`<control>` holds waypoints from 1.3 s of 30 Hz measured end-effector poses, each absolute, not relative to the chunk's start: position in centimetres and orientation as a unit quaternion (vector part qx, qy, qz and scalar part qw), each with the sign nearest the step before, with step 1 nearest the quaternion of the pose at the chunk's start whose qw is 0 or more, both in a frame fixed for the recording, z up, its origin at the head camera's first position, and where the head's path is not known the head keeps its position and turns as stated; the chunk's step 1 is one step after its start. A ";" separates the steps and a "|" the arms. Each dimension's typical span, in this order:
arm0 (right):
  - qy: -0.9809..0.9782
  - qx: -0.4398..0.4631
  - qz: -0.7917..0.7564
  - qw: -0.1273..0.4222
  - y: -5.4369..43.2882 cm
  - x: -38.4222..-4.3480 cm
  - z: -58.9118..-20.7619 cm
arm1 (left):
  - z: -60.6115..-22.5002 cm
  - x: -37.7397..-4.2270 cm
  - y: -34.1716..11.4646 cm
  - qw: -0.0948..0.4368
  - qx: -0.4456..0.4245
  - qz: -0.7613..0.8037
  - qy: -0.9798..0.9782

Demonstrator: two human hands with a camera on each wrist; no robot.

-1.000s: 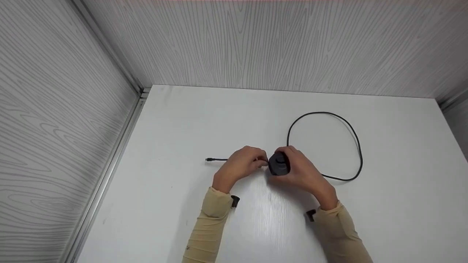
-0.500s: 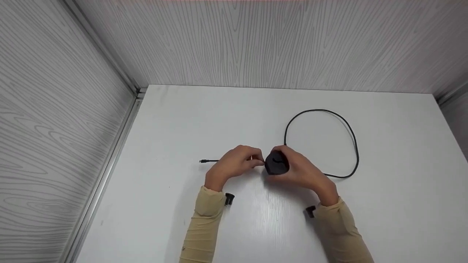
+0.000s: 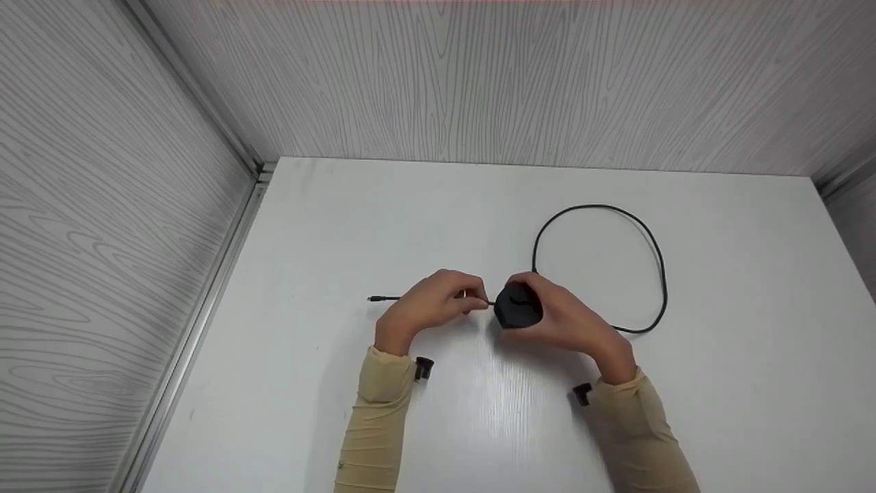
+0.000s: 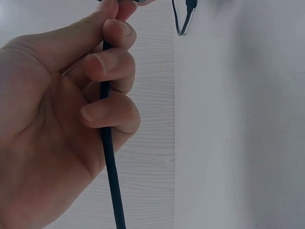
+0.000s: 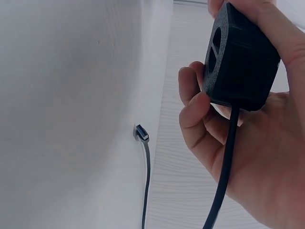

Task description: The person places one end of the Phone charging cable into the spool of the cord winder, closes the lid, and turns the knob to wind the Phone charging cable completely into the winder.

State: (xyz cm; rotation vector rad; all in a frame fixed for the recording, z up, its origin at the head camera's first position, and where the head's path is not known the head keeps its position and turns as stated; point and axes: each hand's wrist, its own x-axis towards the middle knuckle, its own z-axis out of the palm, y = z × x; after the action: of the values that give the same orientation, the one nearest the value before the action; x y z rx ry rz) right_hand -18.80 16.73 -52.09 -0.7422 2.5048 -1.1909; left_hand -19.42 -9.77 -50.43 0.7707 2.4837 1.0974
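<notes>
A black faceted block with a slot in its top and two round openings on one face (image 5: 243,57) is gripped by my right hand (image 3: 564,315), fingers and thumb around its sides. A black cable (image 5: 228,157) comes out of the block and passes along that palm. On the block's left side, my left hand (image 3: 438,301) pinches a black cable (image 4: 112,167) that meets the block. This cable runs down through the curled left fingers, and its small plug (image 3: 378,298) sticks out beyond the hand.
A wide loop of black cable (image 3: 664,274) lies on the white table (image 3: 328,226), right of the block. A USB plug (image 5: 141,132) shows on the table in the right wrist view. Grey wood-grain panels (image 3: 479,89) stand at the back and left. Each sleeve bears a small black mount (image 3: 423,368).
My left hand has moved slightly left, drawing away from the block, so a short stretch of cable shows between them. The plug has shifted left and the loop looks slightly smaller.
</notes>
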 end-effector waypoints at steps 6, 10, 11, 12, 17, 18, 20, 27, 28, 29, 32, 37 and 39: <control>0.865 -0.264 -0.404 0.139 17.1 -18.9 -51.8 | -50.0 -19.2 -10.4 0.164 0.269 0.388 0.866; 0.867 -0.255 -0.405 0.138 17.7 -19.0 -51.4 | -49.7 -19.1 -11.4 0.158 0.253 0.394 0.870; 0.867 -0.253 -0.406 0.138 17.9 -19.0 -51.3 | -49.6 -19.1 -11.7 0.156 0.247 0.397 0.870; 0.867 -0.252 -0.408 0.138 18.0 -19.1 -51.2 | -49.5 -19.1 -12.0 0.155 0.244 0.401 0.869; 0.868 -0.251 -0.405 0.140 18.7 -19.3 -50.6 | -49.2 -19.0 -13.4 0.156 0.234 0.416 0.865; 0.870 -0.248 -0.404 0.136 19.0 -19.3 -50.4 | -49.2 -19.0 -13.8 0.156 0.224 0.418 0.867; 0.876 -0.234 -0.402 0.130 19.6 -19.3 -50.2 | -49.1 -18.8 -14.5 0.154 0.198 0.426 0.869; 0.884 -0.211 -0.396 0.127 20.6 -19.2 -49.7 | -49.3 -19.1 -15.4 0.160 0.155 0.423 0.878; 0.886 -0.209 -0.396 0.125 20.5 -19.2 -49.7 | -49.3 -19.2 -15.2 0.163 0.154 0.415 0.882; 0.887 -0.206 -0.396 0.120 20.5 -19.1 -49.6 | -49.3 -19.2 -15.0 0.167 0.151 0.408 0.885; 0.891 -0.198 -0.394 0.108 20.5 -19.0 -49.4 | -49.1 -19.3 -14.2 0.178 0.148 0.395 0.889; 0.890 -0.197 -0.400 0.096 20.3 -18.8 -49.1 | -48.7 -19.2 -12.2 0.149 0.173 0.403 0.886; 0.887 -0.203 -0.405 0.089 20.1 -18.7 -49.0 | -48.5 -19.0 -11.2 0.118 0.190 0.409 0.885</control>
State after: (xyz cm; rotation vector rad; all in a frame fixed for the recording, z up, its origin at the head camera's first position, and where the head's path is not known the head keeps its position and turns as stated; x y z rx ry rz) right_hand -18.70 20.13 -48.95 -0.6042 2.6391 -1.2034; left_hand -18.98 -11.18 -48.49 0.5554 2.5887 1.1951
